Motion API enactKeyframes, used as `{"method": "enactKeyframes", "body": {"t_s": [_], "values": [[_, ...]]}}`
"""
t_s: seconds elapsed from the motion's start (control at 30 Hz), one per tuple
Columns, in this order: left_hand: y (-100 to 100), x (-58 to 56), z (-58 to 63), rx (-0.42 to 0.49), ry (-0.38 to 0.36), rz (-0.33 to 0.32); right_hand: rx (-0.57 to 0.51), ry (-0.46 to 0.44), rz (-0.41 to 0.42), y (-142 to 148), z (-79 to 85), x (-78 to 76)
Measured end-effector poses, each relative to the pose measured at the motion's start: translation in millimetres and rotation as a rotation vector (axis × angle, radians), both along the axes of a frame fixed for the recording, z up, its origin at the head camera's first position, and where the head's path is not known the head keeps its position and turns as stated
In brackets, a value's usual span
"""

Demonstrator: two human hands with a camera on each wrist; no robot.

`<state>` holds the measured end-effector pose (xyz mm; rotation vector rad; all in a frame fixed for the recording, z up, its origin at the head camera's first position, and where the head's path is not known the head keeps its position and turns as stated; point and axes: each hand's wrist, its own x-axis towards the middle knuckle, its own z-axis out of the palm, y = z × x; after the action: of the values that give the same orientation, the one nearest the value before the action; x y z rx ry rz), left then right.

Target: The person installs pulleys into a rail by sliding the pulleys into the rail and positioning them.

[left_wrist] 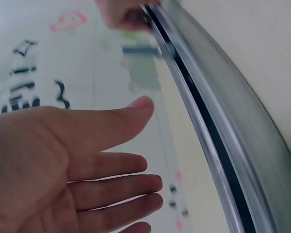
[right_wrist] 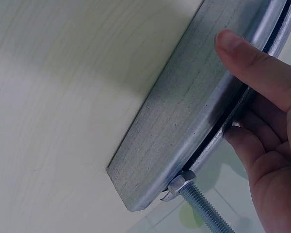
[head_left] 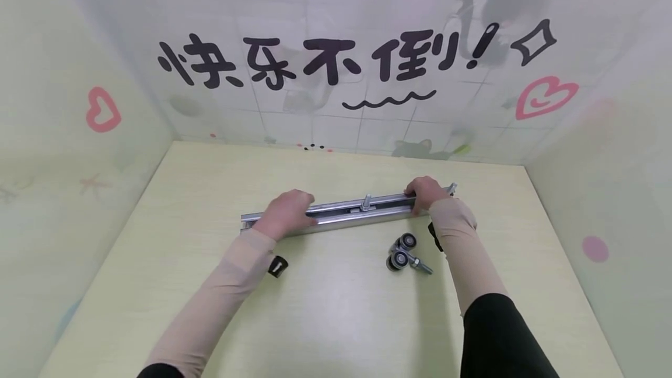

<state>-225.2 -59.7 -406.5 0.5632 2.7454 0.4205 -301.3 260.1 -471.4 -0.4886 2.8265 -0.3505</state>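
Note:
A long slotted metal rail (head_left: 346, 223) lies across the table with its slot facing up. An upright threaded bolt (head_left: 366, 203) stands from the slot near mid-length. Another bolt (right_wrist: 203, 206) with a nut sticks out at the rail's right end. My right hand (head_left: 426, 193) grips the rail near that end, thumb (right_wrist: 233, 46) on the near side and fingers on the far side. Over the rail's left part is my left hand (head_left: 286, 213); in the left wrist view its fingers (left_wrist: 121, 189) are straight, apart from the rail, holding nothing.
A roller trolley (head_left: 400, 260) with several wheels and a threaded stem lies on the pale table (head_left: 336, 319), near the right forearm. Printed walls (head_left: 315, 121) enclose the table at the back and both sides.

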Motion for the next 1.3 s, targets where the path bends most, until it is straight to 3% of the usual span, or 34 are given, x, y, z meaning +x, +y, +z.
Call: {"method": "enactKeyframes", "body": {"t_s": [0.33,0.57,0.73,0.93,1.07,1.3], "values": [[92.8,18.0,-1.9,0.047,0.124,-0.249,-0.012,-0.011,-0.007,-0.7,0.9,-2.6],[143.2,34.2,-17.9,0.015,0.185,-0.409,-0.001,-0.004,0.009,-1.8,4.2,-2.8],[164.0,40.6,-34.4,-0.051,0.255,-0.480,0.005,0.000,0.017,-2.1,5.0,-3.1],[183.6,47.7,-48.7,-0.146,0.388,-0.569,-0.016,-0.012,0.004,-0.4,4.9,-2.3],[195.2,51.3,-58.9,-0.204,0.381,-0.599,-0.022,-0.029,-0.013,0.3,4.1,-1.7],[204.7,58.1,-78.7,-0.202,0.355,-0.560,-0.033,-0.044,-0.032,1.1,3.3,0.9]]}}
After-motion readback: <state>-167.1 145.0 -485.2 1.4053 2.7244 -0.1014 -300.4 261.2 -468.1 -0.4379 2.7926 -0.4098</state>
